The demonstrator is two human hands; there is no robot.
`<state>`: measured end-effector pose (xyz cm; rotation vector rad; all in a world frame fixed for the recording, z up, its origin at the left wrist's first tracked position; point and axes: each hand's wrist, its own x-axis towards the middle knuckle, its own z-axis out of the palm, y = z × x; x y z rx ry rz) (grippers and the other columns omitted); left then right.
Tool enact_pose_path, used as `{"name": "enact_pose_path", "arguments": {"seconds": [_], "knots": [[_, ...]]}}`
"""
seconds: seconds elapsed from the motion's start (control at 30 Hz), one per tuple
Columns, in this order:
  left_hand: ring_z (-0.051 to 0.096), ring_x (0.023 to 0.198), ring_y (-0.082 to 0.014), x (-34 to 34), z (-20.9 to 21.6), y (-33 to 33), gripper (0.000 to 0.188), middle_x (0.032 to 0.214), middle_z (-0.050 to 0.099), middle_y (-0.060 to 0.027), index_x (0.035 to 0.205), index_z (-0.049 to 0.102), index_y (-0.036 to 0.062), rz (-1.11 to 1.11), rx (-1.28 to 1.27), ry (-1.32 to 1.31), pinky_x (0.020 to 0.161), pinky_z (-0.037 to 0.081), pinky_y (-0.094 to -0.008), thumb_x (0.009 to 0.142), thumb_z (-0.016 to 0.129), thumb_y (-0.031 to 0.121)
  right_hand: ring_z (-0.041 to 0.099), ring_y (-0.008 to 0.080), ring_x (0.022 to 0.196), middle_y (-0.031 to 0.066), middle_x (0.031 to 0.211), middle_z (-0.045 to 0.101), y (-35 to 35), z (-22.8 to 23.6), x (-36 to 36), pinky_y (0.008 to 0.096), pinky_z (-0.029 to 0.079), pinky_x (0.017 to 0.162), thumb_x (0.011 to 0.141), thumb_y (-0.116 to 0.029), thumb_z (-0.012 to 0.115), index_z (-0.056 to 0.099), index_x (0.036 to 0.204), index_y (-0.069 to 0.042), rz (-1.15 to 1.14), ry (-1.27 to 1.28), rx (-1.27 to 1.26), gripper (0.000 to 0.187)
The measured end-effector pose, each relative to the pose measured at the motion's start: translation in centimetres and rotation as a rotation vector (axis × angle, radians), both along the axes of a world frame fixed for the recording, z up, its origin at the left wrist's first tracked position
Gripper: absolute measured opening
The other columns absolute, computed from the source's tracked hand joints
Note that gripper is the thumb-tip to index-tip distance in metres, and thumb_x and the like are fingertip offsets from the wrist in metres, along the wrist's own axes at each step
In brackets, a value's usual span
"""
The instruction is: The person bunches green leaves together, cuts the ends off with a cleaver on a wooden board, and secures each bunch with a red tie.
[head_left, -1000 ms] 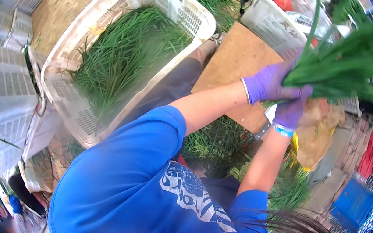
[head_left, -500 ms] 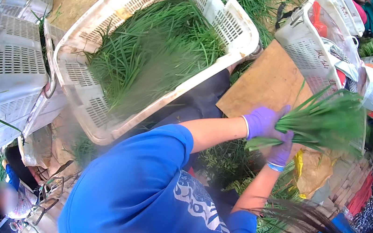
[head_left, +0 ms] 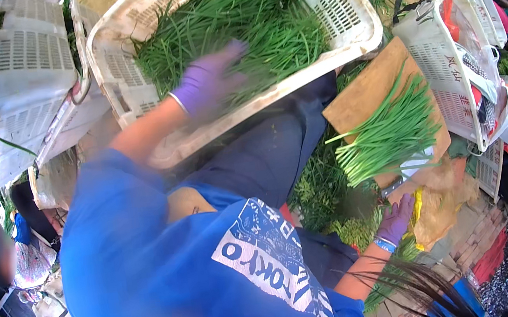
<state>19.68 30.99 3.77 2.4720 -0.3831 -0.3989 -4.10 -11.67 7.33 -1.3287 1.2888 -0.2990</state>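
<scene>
My left hand, in a purple glove, is over the loose long-leaved chives in a white plastic crate. Motion blurs it, but its fingers look stretched out and apart, with nothing gripped. Beside the near edge of a wooden board, my purple-gloved right hand is open and holds nothing. A bunch of chives lies fanned across the board. Partly under its near side shows a knife with a pale blade, its handle end close to my right fingers.
More white crates stand at the left. Another crate, holding bags and cloth, is right of the board. Green trimmings lie between my legs and the board. Brown paper sits right of my right hand.
Both hands have let go of the chive bunch, which now lies on the board. My left hand has swung left into the crate; my right hand has drawn back toward me.
</scene>
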Motion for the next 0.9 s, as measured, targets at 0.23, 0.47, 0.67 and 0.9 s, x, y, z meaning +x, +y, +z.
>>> {"name": "enact_pose_path", "arguments": {"seconds": [0.23,0.47,0.67,0.9], "knots": [[0.049,0.108,-0.0341,-2.9,-13.8,12.0,0.123,0.124,0.040,-0.0303,0.137,-0.005,0.0046,0.057,0.470,0.673,0.093,0.037,-0.0357,0.054,0.078,0.042,0.026,0.0330,0.124,0.0082,0.135,0.032,4.6,3.8,-4.7,0.0439,0.022,0.099,0.084,-0.030,0.054,0.025,0.136,-0.015,0.013,-0.061,0.011,0.061],[0.031,0.116,-0.0466,-5.3,-18.0,6.1,0.132,0.132,0.015,-0.0335,0.136,-0.015,0.0162,0.283,0.782,0.461,0.093,0.029,-0.0529,0.049,0.081,0.042,0.029,0.0315,0.123,0.0115,0.135,0.032,10.0,8.5,-5.9,0.0433,0.023,0.099,0.088,-0.028,0.048,0.025,0.136,-0.014,0.052,-0.023,-0.173,0.055],[0.037,0.108,-0.0448,-4.2,-18.9,7.4,0.103,0.126,0.022,-0.0333,0.136,-0.008,0.0161,0.220,0.817,0.387,0.086,0.035,-0.0539,0.064,0.066,0.023,0.034,0.0253,0.121,0.0151,0.135,0.031,11.2,11.4,-8.0,0.0400,0.026,0.099,0.087,-0.023,0.048,0.025,0.136,-0.012,0.008,0.099,-0.328,0.054],[0.046,0.107,-0.0404,-2.6,-15.7,8.9,0.118,0.128,0.026,-0.0292,0.137,-0.009,0.0131,0.082,0.620,0.461,0.088,0.041,-0.0406,0.056,0.076,0.028,0.039,0.0231,0.117,0.0138,0.131,0.036,13.1,11.1,-6.7,0.0362,0.029,0.097,0.087,-0.024,0.050,0.026,0.136,-0.012,0.061,0.104,-0.327,0.056]]}}
